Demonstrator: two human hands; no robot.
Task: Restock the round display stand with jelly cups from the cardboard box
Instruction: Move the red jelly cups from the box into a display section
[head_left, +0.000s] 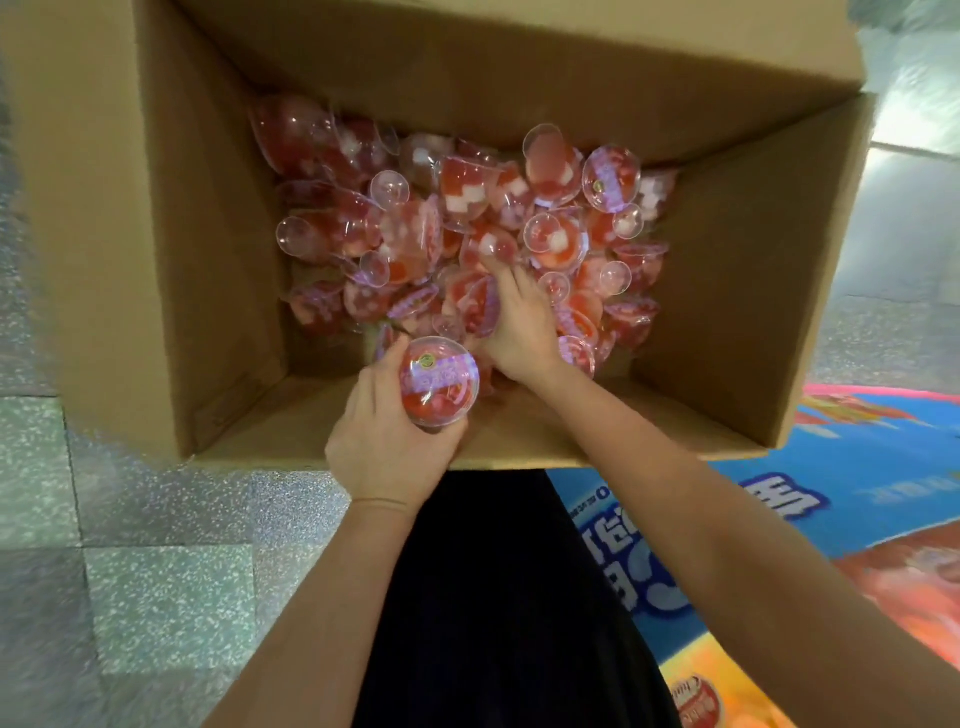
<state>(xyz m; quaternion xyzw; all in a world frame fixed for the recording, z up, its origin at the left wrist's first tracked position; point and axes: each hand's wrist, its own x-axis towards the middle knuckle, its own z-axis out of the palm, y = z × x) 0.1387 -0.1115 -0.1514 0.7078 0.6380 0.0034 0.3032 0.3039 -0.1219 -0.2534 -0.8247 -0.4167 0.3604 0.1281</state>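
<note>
Looking straight down, I see the cardboard box filling most of the view, its flaps open and its far and left edges cut off by the frame. It stands on a speckled grey floor. To the right, partly under the box, lies a blue and orange printed sheet; its lettering is upside down and I cannot read it.

Inside the box, a loose heap of jelly cups covers the far part of the bottom. They are clear plastic with red jelly and white cubes, lying tilted at all angles, some with purple lids showing. The near strip of the box bottom is bare cardboard.

My left hand grips one jelly cup just above the near wall, fingers curled round its base, purple lid facing up. My right hand reaches into the heap, its fingertips touching a cup; I cannot tell whether they pinch it, as the cups hide them. The round display stand does not appear.
</note>
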